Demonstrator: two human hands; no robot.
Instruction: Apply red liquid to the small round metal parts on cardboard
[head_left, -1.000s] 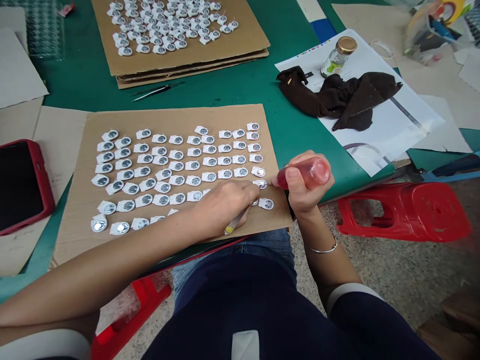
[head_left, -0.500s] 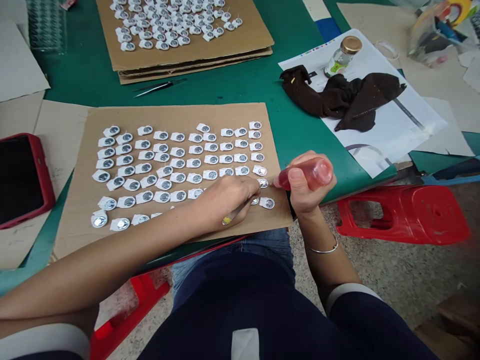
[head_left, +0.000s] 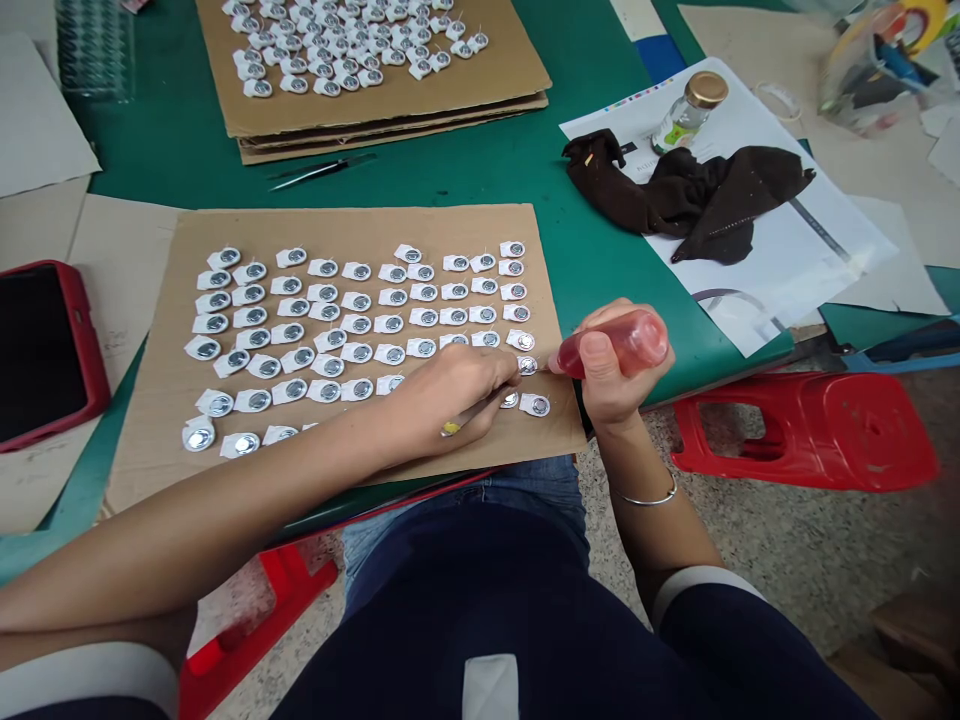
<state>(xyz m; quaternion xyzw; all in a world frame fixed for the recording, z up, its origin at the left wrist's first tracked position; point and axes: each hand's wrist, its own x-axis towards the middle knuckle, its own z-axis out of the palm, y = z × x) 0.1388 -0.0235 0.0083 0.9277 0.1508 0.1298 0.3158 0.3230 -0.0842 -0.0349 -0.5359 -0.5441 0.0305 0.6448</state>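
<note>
My left hand [head_left: 465, 390] is closed around a pair of tweezers [head_left: 459, 424], whose yellow-marked end sticks out below the palm; their tips are hidden by the fingers. These fingers are beside a small white piece with a round silver centre [head_left: 528, 366] at the right side of a cardboard sheet [head_left: 360, 228]. Wrapped in my right hand [head_left: 616, 385] is a reddish squeeze bottle [head_left: 619, 345], tilted on its side with its narrow nozzle pointing left, close to that same piece. Rows of similar pieces cover the sheet, some hidden under my left forearm.
Behind lies a cardboard stack [head_left: 397, 105] with many more pieces, and another pair of tweezers [head_left: 319, 172]. A dark cloth [head_left: 697, 195] and a glass jar [head_left: 688, 110] rest on paper at right. A red phone [head_left: 52, 355] is at left, a red stool [head_left: 810, 430] at lower right.
Both hands stay almost in place, with the bottle and tweezers held as before. The view has shifted very slightly.
</note>
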